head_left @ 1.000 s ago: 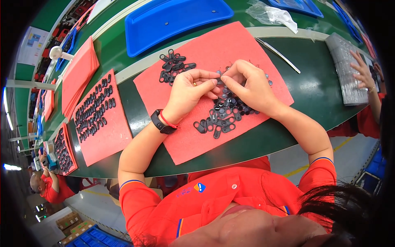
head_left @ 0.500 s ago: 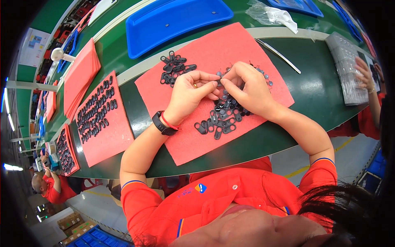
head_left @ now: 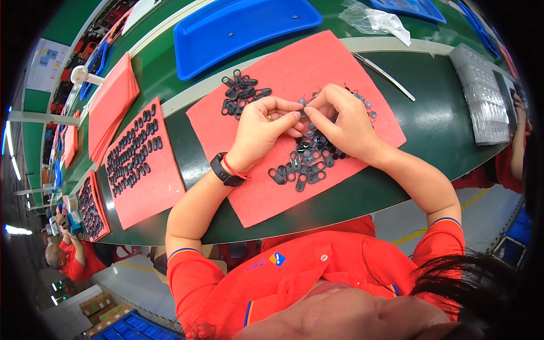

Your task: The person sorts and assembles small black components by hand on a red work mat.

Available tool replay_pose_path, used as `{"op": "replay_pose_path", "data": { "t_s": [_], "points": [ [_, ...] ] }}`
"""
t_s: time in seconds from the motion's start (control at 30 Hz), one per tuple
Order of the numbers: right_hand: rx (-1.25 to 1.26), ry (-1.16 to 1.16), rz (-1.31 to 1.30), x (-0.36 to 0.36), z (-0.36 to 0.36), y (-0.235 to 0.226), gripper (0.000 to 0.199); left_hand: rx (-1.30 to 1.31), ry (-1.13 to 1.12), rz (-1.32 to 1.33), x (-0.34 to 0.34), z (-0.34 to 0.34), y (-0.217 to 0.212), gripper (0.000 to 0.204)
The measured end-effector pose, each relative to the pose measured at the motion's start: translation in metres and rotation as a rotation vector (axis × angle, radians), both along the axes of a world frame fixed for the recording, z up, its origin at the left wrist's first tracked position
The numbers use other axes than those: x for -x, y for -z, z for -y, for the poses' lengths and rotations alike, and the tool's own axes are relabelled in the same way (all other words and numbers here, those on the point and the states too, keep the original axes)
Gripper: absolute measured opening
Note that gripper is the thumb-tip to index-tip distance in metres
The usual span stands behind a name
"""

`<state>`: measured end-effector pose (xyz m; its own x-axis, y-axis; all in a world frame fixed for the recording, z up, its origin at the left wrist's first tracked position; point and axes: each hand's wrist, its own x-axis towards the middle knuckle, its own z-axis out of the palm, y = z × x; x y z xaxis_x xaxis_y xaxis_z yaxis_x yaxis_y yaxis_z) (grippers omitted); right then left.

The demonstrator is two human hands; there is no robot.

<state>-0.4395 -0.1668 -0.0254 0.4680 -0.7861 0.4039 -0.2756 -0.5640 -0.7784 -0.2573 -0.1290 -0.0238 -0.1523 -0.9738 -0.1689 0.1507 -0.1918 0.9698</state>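
My left hand [head_left: 266, 126] and my right hand [head_left: 343, 122] meet above a pink foam sheet [head_left: 255, 195]. Both pinch a small dark part [head_left: 304, 111] between thumb and fingertips; the fingers hide most of it. Under and beside my right hand lies a pile of black oval parts with ring-shaped ends [head_left: 309, 170], mixed with small round grey discs [head_left: 307, 153]. Some more discs [head_left: 368, 105] lie beyond my right hand. A second heap of black oval parts [head_left: 241, 93] rests on the sheet, just past my left hand.
At left, another pink sheet [head_left: 141, 198] carries rows of black parts. A stack of pink sheets [head_left: 116, 107], a blue tray [head_left: 243, 34], a white-handled tool [head_left: 388, 78] and clear plastic trays [head_left: 479, 96] stand around. Co-workers sit at far left [head_left: 76, 258] and right [head_left: 517, 153].
My hands stay nearly still, pinched together at the same spot. At the right edge, a co-worker's hand has drawn away from the clear plastic trays.
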Motion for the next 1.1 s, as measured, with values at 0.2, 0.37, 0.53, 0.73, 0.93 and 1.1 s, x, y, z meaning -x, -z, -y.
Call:
{"op": "replay_pose_path", "data": {
  "t_s": [0.2, 0.37, 0.53, 0.73, 0.93, 1.1],
  "points": [
    [0.011, 0.010, -0.011, 0.000, -0.001, 0.001, 0.008, 0.012, -0.008, 0.018, 0.001, -0.001, 0.000, 0.018],
    [-0.150, 0.032, 0.014, -0.001, -0.003, -0.008, 0.012, 0.030, -0.017, 0.018, 0.000, -0.002, 0.000, 0.017],
    [-0.156, -0.031, -0.048, 0.005, 0.004, -0.007, 0.014, 0.043, 0.001, -0.006, -0.001, -0.001, 0.000, 0.019],
    [-0.195, -0.045, -0.088, 0.005, 0.002, -0.013, 0.014, 0.071, 0.000, 0.006, 0.001, -0.002, 0.002, 0.019],
    [-0.260, -0.049, -0.095, 0.005, 0.002, -0.014, 0.014, 0.036, -0.015, 0.004, 0.003, -0.004, -0.001, 0.017],
    [-0.249, -0.058, -0.120, 0.003, 0.002, -0.012, 0.012, 0.007, -0.027, 0.002, 0.003, -0.004, 0.001, 0.016]
  ]
}}
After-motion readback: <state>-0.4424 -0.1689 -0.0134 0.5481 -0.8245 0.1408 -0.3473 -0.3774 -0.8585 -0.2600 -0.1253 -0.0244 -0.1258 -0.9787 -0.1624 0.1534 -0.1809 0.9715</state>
